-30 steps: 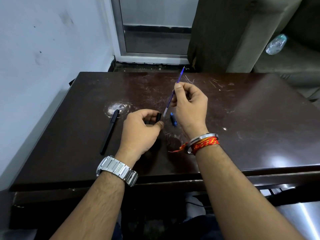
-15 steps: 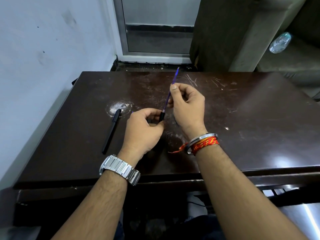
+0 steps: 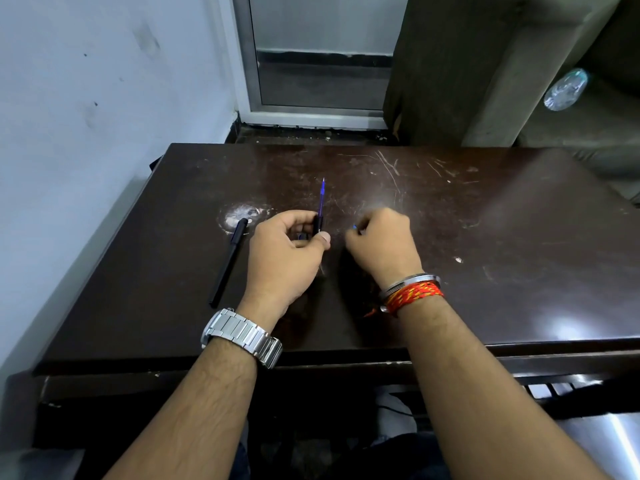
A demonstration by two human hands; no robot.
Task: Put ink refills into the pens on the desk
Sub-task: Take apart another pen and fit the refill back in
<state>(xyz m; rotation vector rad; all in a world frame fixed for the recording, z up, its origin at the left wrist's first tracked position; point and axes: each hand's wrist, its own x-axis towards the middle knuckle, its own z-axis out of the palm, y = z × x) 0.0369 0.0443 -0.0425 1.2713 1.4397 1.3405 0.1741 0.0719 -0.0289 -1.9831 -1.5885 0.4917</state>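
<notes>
My left hand point(image 3: 287, 251) grips a black pen barrel point(image 3: 318, 225) upright over the dark desk point(image 3: 450, 237). A blue ink refill point(image 3: 321, 199) stands in the barrel's top, with most of its upper length sticking out. My right hand point(image 3: 382, 240) rests on the desk just right of the barrel, fingers curled around a small blue piece point(image 3: 354, 227) of which only a tip shows. A second black pen point(image 3: 228, 266) lies capped on the desk to the left of my left hand.
A white wall runs along the desk's left edge. Beyond the far edge are a door frame point(image 3: 311, 109) and a dark sofa with a plastic bottle point(image 3: 566, 89) on it. A worn pale patch point(image 3: 239, 214) marks the desk near the second pen's cap.
My right hand let go of the refill after lowering it into the barrel, then dropped to the desk and closed on the small blue piece. The refill now sits deeper.
</notes>
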